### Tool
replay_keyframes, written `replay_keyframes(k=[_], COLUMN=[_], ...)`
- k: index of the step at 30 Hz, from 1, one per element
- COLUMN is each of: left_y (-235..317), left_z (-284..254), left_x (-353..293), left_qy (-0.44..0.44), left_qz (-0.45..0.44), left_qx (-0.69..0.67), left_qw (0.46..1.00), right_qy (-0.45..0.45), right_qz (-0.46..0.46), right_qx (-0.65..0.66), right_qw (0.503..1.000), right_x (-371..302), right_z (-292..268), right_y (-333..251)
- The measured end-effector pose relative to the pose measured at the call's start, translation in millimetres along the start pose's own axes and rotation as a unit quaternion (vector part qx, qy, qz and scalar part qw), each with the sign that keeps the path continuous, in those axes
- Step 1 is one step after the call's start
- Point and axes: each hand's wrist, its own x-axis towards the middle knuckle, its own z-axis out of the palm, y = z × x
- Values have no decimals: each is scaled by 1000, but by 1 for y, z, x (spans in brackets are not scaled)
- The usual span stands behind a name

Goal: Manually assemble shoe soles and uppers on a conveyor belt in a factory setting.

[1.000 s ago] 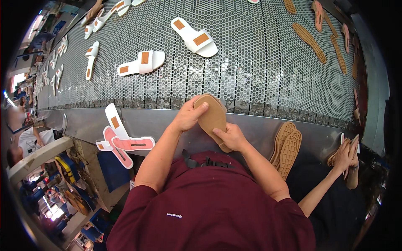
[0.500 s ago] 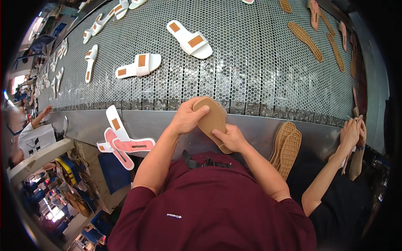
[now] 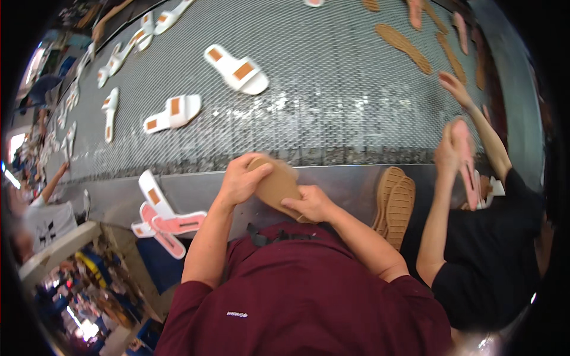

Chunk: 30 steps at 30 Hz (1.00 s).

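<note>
Just above the near edge, a tan shoe sole (image 3: 278,188) is held tilted, its flat face up and one end toward the upper left. My left hand (image 3: 240,180) grips the wider end, thumb lying on the flat face. My right hand (image 3: 314,204) closes around the lower right end, its thumb also on top. Whatever is on the underside is hidden, and the far rim is blurred. Left of my left arm, white and pink slide sandal parts (image 3: 185,223) lie overlapped on the metal ledge (image 3: 243,219). Right of my right hand rest several brown patterned outsoles (image 3: 401,207).
Beyond the ledge runs a mesh conveyor (image 3: 309,107) carrying white slide sandals (image 3: 236,70) and brown soles (image 3: 404,47). At right, a co-worker holds a pink sole (image 3: 466,157) and stretches the other hand (image 3: 454,89) over the conveyor. Another person (image 3: 50,222) stands far left.
My hands and the sole have shifted left and tilted further. The view has shifted too. The co-worker has raised a pink sole and reached one hand out over the conveyor.
</note>
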Motion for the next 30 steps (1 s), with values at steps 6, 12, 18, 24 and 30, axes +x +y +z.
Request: replay_keyframes(k=[6, 12, 18, 24, 30], left_y=[-48, -4, -16, -12, -17], left_z=[-5, 54, 103, 100, 100], left_x=[-5, -33, -10, -11, -13], left_qy=[86, -4, -150, -108, -100], left_qz=[-30, 317, 376, 299, 288], left_qx=[-37, 448, 407, 332, 324], left_qw=[995, 836, 819, 888, 896], right_qy=[-66, 19, 55, 177, 103], right_qz=[27, -5, -83, -67, -53], right_qx=[-140, -58, -21, 215, 306], right_qw=[988, 998, 995, 958, 945], right_x=[-19, -20, -17, -39, -42], right_z=[-47, -57, -60, -62, -58], right_y=[0, 13, 10, 48, 42])
